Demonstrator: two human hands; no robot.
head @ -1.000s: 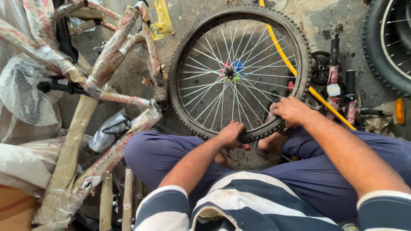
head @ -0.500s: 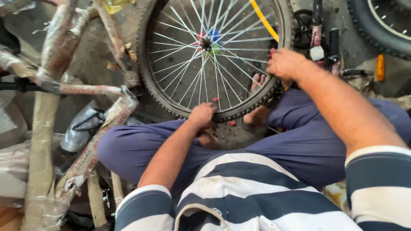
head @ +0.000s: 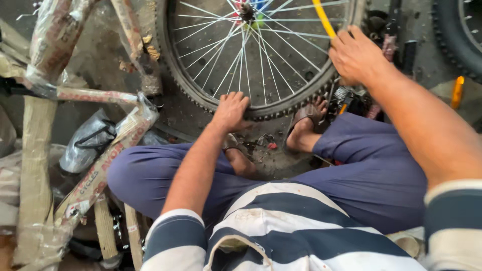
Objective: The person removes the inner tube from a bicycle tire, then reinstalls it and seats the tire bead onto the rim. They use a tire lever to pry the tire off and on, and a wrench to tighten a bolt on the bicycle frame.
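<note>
on the gritty concrete floor point(head: 281, 150), propped upright between bent knees in blue trousers point(head: 371, 175) — a bicycle wheel point(head: 261, 60) with knobby black tyre point(head: 281, 108), thin steel spokes point(head: 221, 65) and a hub point(head: 246, 11) at the top edge of view. left hand point(head: 232, 111) laid on the tyre's lower arc, fingers curled over the tread, thumb side toward the rim. right hand point(head: 355, 54) closed round the tyre and rim at the right side, beside a yellow strip point(head: 324, 17) running across the spokes. likely light enough for one hand yet awkward and prone to roll; rim stiff, spokes springy and easily bent, rubber grippy, probably dusty. best held at the tyre and rim on opposite arcs, not by the spokes. sandalled foot point(head: 304, 128) just below the tyre. left of it, a bicycle frame point(head: 100, 165) wrapped in cardboard and clear film — soft, crinkly. another tyre point(head: 459, 35) at the far right.
</note>
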